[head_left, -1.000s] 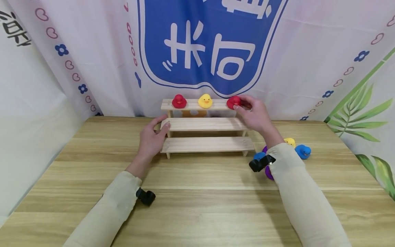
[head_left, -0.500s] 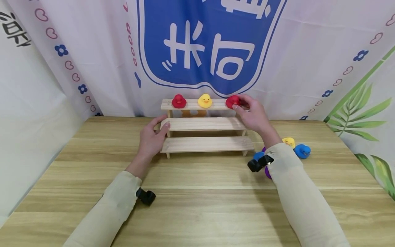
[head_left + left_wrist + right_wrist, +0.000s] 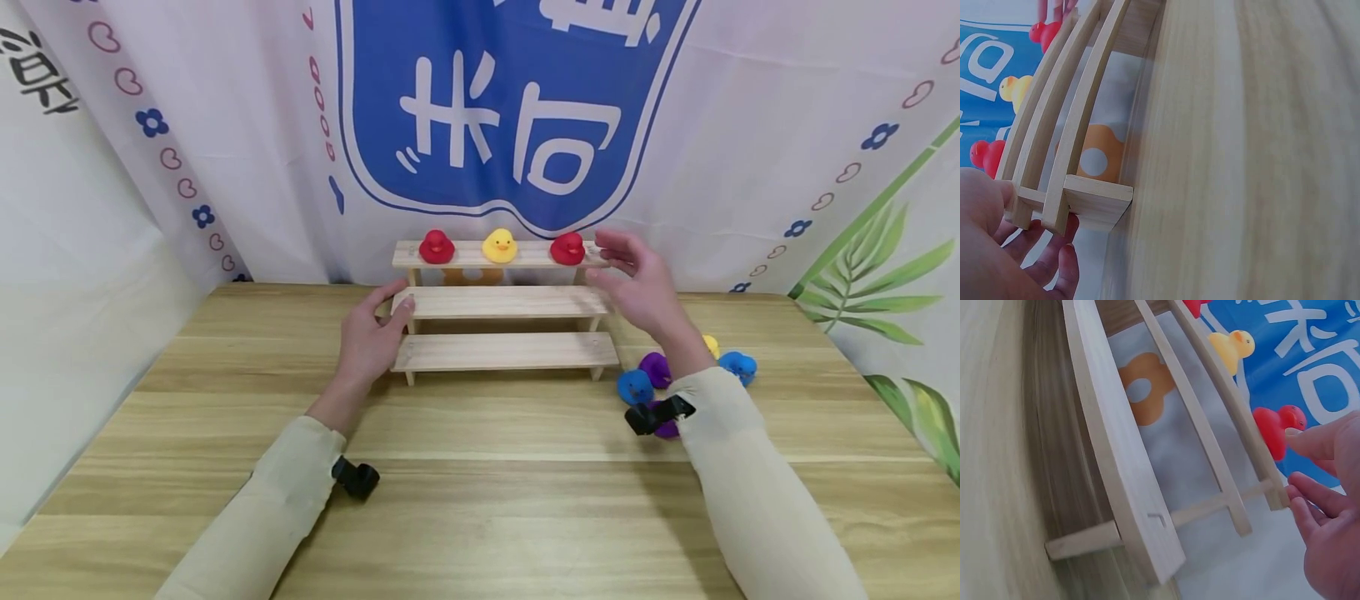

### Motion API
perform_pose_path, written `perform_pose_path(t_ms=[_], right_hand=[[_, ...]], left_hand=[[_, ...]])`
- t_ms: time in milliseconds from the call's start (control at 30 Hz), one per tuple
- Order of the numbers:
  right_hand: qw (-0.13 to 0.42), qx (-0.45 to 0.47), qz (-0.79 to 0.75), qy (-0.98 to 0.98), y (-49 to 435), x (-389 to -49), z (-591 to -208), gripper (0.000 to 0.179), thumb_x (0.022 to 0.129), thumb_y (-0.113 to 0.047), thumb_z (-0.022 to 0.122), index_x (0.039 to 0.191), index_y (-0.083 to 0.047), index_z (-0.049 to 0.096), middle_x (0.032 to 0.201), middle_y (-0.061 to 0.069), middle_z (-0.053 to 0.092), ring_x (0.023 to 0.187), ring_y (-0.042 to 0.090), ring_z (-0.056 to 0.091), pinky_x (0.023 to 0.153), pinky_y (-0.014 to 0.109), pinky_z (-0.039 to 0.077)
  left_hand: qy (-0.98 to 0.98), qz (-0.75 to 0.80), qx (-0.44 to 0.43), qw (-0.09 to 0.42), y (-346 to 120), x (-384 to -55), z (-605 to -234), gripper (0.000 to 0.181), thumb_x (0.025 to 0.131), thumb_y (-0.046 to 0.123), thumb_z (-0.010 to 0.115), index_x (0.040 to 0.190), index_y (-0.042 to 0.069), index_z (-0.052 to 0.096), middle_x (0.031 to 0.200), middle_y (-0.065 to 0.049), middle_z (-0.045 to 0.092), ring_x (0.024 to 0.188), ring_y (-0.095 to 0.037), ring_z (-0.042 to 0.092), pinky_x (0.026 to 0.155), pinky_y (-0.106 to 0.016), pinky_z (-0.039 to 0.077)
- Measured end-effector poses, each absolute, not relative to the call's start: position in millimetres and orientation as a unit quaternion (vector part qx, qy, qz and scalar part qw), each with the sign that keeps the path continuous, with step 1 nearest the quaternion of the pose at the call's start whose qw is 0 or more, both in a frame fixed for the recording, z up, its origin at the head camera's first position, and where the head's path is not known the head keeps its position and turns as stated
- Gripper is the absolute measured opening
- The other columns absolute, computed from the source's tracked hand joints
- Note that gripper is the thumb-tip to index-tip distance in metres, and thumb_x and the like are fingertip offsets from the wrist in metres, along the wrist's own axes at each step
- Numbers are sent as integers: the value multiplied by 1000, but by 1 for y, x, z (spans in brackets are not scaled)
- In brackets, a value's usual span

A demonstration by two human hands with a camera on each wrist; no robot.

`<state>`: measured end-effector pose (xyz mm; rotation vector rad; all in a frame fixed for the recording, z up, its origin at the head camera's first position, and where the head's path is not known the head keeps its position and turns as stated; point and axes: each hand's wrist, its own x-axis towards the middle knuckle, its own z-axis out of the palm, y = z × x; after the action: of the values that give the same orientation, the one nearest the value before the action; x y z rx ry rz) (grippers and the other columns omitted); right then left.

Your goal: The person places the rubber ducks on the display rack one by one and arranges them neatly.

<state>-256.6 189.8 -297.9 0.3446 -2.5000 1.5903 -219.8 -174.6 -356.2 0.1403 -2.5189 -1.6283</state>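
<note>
The left hand rests its loosely curled fingers against the left end of the rack, thumb on the middle step, steadying it near the table's back edge. On the top step stand three ducks: a red one at the left end, a yellow one in the middle, and a second red duck at the right end, standing free. The right hand hovers just beside that duck, fingers spread and holding nothing, so the placing step looks finished. The next move likely calls for a pick from the loose ducks lying near the table's right edge, partly behind the right sleeve. The two lower steps are bare along their whole length, and the table's front half gives room to swing the arm.
</note>
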Motion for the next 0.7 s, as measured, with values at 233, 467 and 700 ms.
perform_pose_path(t_ms=[233, 467, 700], right_hand=[[90, 97, 532, -836, 209, -243, -299, 57, 101, -17, 71, 153, -4, 51, 155, 17, 55, 140, 32, 53, 125, 48, 41], [93, 76, 519, -847, 229, -235, -309, 58, 103, -27, 71, 155, -10, 50, 151, 15, 59, 138, 30, 54, 118, 33, 48], [73, 62, 489, -867, 245, -226, -314, 52, 105, -30, 69, 150, -11, 53, 144, 14, 64, 125, 15, 62, 98, 6, 48]], left_hand=[[-837, -541, 44, 73, -175, -219, -356, 47, 108, 38, 60, 153, 24, 58, 155, -9, 56, 71, -6, 64, 53, -20, 45], [-837, -540, 44, 72, -175, -219, -355, 47, 108, 37, 60, 153, 24, 58, 156, -10, 55, 71, -6, 63, 54, -20, 46], [-837, -541, 42, 73, -175, -219, -356, 47, 108, 37, 60, 153, 24, 58, 156, -9, 55, 68, -6, 62, 51, -20, 44]])
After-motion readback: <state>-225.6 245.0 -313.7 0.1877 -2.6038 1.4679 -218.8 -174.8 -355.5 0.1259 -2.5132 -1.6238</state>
